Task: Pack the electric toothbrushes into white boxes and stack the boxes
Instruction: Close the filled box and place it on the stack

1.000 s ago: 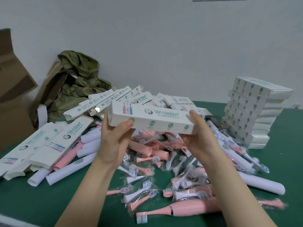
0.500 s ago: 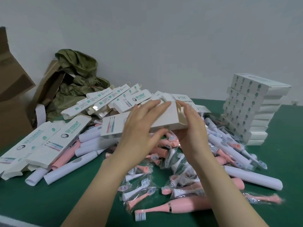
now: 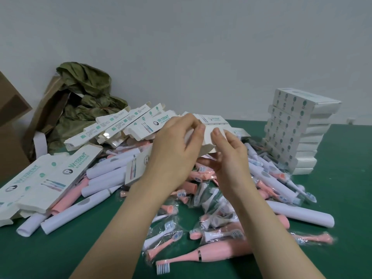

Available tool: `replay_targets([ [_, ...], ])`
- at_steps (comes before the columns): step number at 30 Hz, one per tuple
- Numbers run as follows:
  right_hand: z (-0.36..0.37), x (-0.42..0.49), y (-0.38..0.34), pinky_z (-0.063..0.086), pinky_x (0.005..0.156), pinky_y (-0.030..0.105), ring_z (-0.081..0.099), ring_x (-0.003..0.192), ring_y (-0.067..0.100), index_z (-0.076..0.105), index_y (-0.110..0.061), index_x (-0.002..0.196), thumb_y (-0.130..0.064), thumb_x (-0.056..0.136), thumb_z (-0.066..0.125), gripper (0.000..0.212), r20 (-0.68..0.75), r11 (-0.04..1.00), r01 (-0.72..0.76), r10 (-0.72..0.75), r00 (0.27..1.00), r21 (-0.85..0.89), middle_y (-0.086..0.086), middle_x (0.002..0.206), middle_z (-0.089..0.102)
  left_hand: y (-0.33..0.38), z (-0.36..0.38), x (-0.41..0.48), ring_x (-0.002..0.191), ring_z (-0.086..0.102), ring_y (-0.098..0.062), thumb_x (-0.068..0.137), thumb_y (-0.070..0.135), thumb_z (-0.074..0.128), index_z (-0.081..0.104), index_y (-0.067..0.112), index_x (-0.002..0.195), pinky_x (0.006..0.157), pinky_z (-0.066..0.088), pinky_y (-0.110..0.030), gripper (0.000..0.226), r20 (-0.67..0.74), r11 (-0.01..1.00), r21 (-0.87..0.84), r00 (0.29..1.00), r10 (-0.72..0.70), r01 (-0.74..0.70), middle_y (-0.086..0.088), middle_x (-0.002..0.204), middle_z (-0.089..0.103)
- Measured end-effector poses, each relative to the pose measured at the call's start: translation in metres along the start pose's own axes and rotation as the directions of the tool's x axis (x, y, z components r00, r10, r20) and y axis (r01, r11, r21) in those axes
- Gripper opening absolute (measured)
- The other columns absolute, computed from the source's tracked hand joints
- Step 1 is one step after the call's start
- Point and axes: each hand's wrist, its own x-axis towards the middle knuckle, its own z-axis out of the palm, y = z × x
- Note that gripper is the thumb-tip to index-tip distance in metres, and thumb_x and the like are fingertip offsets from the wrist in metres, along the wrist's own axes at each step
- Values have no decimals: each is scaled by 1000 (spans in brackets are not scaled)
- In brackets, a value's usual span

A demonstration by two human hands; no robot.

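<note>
I hold one white toothbrush box (image 3: 138, 168) above the pile, tilted, its right end raised. My left hand (image 3: 175, 152) lies over the box's top with fingers curled onto its right end. My right hand (image 3: 227, 156) pinches the end flap (image 3: 209, 135) between thumb and fingers. Below lie pink and white electric toothbrush handles (image 3: 106, 174) and bagged brush heads (image 3: 171, 234) on the green table. A whole pink toothbrush (image 3: 211, 254) lies nearest me. A stack of several packed white boxes (image 3: 293, 131) stands at the right.
Flat unfolded white cartons (image 3: 48, 178) lie at the left, and more lean at the back (image 3: 120, 125). An olive bag (image 3: 84, 97) and brown cardboard (image 3: 12, 125) sit against the wall at the left. Bare green table (image 3: 346, 190) shows at the right and front left.
The box was held level by both ends. Now it is tilted, my left hand has moved over its top to the right end, and both hands work the end flap.
</note>
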Motion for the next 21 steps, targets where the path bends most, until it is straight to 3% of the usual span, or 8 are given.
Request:
replay_targets([
  [3,-1,1,-1,54,53,28,53,65,21,58,-6,86,-18,97,51,17,-16,1000,0,0,1000,27,14,80,48,3,2,1,86,53,-10,84,37,57,51,25,80,70,40,-24,14,2,994,-49,995,-97,97,8,88,60],
  [7,-7,4,-4,48,48,22,44,70,31,60,-3,95,-15,97,51,15,-63,996,-49,54,997,81,16,82,48,2,0,-3,95,49,-1,72,47,64,47,43,98,77,39,-16,31,142,996,69,988,-66,56,18,104,54],
  [10,-9,5,-3,45,43,18,55,58,20,62,4,106,-14,97,50,23,-63,987,-104,112,992,123,9,74,61,0,0,-3,106,50,-7,74,46,66,51,41,116,90,44,-31,45,163,990,139,986,-36,13,18,114,54],
  [13,-10,5,-1,41,39,16,57,46,11,62,-1,96,-13,98,48,18,-40,985,-114,120,992,129,1,61,62,-1,-1,-2,111,50,-10,74,48,64,50,36,127,94,43,-37,56,196,975,217,981,-1,-42,15,119,54],
  [15,-9,5,0,48,43,20,61,49,15,61,-5,88,-15,99,47,21,10,984,-124,124,992,125,1,60,64,-4,-3,-3,111,49,-9,77,48,59,49,32,131,92,41,-32,57,205,960,264,978,39,-94,13,122,54],
  [18,-2,6,0,59,68,34,68,62,25,62,-12,85,-26,102,42,29,134,977,-189,176,975,96,5,67,70,-12,-8,-10,107,45,-6,80,45,52,48,26,134,85,34,-26,57,157,961,265,987,42,-83,12,120,51],
  [21,-13,14,-1,60,72,35,71,73,22,62,-10,91,-32,102,38,35,33,965,-260,261,965,-25,3,72,72,-20,-12,-18,100,42,-7,81,38,57,51,22,130,81,35,-32,52,31,964,264,999,36,-43,16,111,43],
])
